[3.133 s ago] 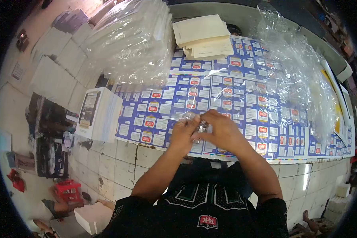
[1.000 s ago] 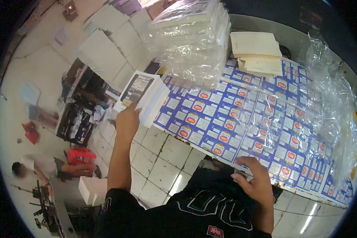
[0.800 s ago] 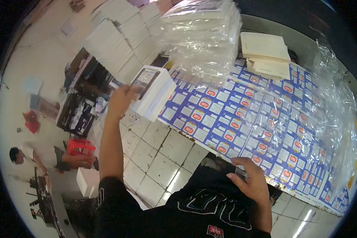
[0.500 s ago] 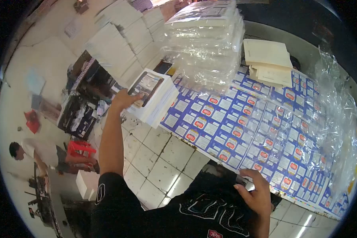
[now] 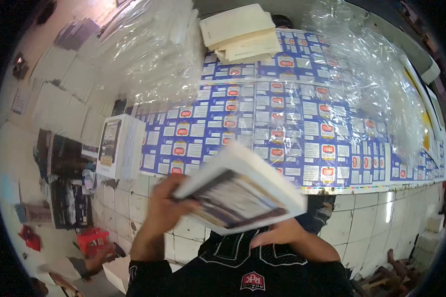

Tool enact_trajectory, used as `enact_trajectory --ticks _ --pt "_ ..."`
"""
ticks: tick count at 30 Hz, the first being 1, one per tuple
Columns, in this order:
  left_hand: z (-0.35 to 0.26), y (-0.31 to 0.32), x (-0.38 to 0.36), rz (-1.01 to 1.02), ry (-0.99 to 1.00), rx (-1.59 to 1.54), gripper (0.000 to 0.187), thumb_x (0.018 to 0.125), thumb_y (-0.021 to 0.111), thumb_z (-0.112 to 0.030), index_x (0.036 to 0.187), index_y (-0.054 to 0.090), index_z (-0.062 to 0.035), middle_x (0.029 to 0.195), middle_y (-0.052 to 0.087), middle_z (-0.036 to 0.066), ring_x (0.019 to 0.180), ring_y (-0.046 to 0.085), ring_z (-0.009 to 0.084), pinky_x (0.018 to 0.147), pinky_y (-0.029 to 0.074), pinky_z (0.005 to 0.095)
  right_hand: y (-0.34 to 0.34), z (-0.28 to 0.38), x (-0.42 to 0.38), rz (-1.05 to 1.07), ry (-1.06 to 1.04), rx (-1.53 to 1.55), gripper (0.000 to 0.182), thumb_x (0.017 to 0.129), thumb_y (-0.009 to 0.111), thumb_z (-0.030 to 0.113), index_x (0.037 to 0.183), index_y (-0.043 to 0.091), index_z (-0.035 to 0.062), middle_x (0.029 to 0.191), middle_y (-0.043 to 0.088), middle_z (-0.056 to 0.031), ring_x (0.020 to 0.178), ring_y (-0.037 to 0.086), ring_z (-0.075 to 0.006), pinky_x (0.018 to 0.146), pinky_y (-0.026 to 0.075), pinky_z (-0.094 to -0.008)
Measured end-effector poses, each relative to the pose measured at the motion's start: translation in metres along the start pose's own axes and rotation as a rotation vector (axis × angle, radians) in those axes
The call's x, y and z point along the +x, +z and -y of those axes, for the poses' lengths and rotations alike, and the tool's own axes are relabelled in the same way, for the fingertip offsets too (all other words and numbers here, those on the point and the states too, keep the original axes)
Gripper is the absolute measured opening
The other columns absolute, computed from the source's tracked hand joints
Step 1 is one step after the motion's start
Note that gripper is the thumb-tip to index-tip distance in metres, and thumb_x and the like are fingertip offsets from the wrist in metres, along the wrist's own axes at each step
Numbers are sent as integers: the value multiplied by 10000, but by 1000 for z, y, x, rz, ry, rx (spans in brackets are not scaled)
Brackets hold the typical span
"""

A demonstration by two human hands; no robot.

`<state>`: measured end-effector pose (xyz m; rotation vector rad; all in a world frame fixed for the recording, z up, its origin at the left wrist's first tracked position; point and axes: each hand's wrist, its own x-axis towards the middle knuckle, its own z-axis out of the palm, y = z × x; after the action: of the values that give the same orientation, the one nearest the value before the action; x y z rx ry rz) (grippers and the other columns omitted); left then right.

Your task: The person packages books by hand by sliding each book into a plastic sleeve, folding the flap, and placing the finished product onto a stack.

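A thick white book [image 5: 243,195] with a dark picture on its cover is tilted in front of my chest, slightly blurred. My left hand [image 5: 169,204] grips its left edge, with the thumb on the cover. My right hand [image 5: 282,233] is at the lower right edge of the book, thumb apart from the hidden fingers; whether it bears any of the book is unclear. A stack of similar books [image 5: 110,143] stands at the table's left end. Blue printed sheets [image 5: 198,129] cover the table beyond the held book.
Plastic-wrapped stacks [image 5: 148,54] stand at the back left, cream papers [image 5: 240,29] at the back. Clear plastic film [image 5: 381,94] lies on the right. A red stool [image 5: 91,241] is on the floor at lower left, near another person's arm [image 5: 98,258].
My left hand has come from the stack toward my chest with a book in it. My right hand has moved to the book's lower edge. The view has turned to the right.
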<state>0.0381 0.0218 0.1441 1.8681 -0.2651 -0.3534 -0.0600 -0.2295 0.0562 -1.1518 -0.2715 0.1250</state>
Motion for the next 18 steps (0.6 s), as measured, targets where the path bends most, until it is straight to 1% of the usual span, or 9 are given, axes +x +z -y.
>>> enact_trajectory --ticks 2,3,4,6,8,10,14,16,18 --pt "19 44 19 200 113 -6 435 749 812 -129 1095 574 -16 950 650 43 868 599 108 787 486 289 3 4 -36 -456 181 324 819 777 779 186 1405 299 -26 1349 459 -176 1251 457 -286 1059 368 -433" --pt "13 62 24 297 40 144 460 761 808 -197 1113 568 -23 963 646 77 878 615 141 802 488 317 -2 7 -51 -580 157 206 736 804 728 156 1382 316 -39 1321 480 -182 1213 491 -284 1037 391 -425" --pt "3 73 35 421 141 342 536 765 797 -284 1161 548 -23 1040 613 126 969 603 236 854 467 387 -10 11 -66 -699 135 84 654 830 676 126 1358 334 -52 1294 501 -189 1174 524 -283 1016 415 -417" --pt "-11 85 54 86 496 616 632 746 793 -276 1250 497 -35 1143 548 170 1039 559 285 920 431 428 -26 17 -92 -907 114 120 643 817 660 120 1340 340 -75 1268 516 -200 1134 551 -288 978 448 -402" --pt "-27 95 83 11 577 711 638 752 780 -273 1261 481 -29 1163 527 183 1056 543 310 930 410 436 -43 25 -102 -1008 94 184 638 785 696 191 1285 395 -70 1187 561 -189 1044 593 -290 889 496 -382" --pt "-32 102 101 -87 663 809 645 757 766 -270 1272 465 -23 1184 507 196 1072 527 336 941 388 444 -59 26 -119 -1020 158 187 636 781 680 164 1294 391 -77 1189 559 -195 1057 589 -292 895 492 -394" --pt "-11 111 111 112 500 1025 456 837 645 -129 1243 476 -7 1137 542 201 1027 555 350 898 415 445 -58 40 -119 -976 157 100 657 768 681 181 1301 405 -85 1208 556 -208 1074 582 -285 917 473 -404" --pt "-1 109 111 83 364 890 356 862 615 -83 1192 513 5 1070 575 201 935 608 333 810 479 419 -51 48 -97 -875 202 194 692 751 709 217 1300 415 -83 1213 558 -201 1072 581 -271 926 464 -386" --pt "6 104 110 42 442 769 321 864 620 -60 1164 529 8 1031 589 186 890 626 298 765 500 386 -52 35 -81 -662 297 245 668 786 694 164 1341 396 -55 1225 566 -156 1087 568 -237 950 444 -377"
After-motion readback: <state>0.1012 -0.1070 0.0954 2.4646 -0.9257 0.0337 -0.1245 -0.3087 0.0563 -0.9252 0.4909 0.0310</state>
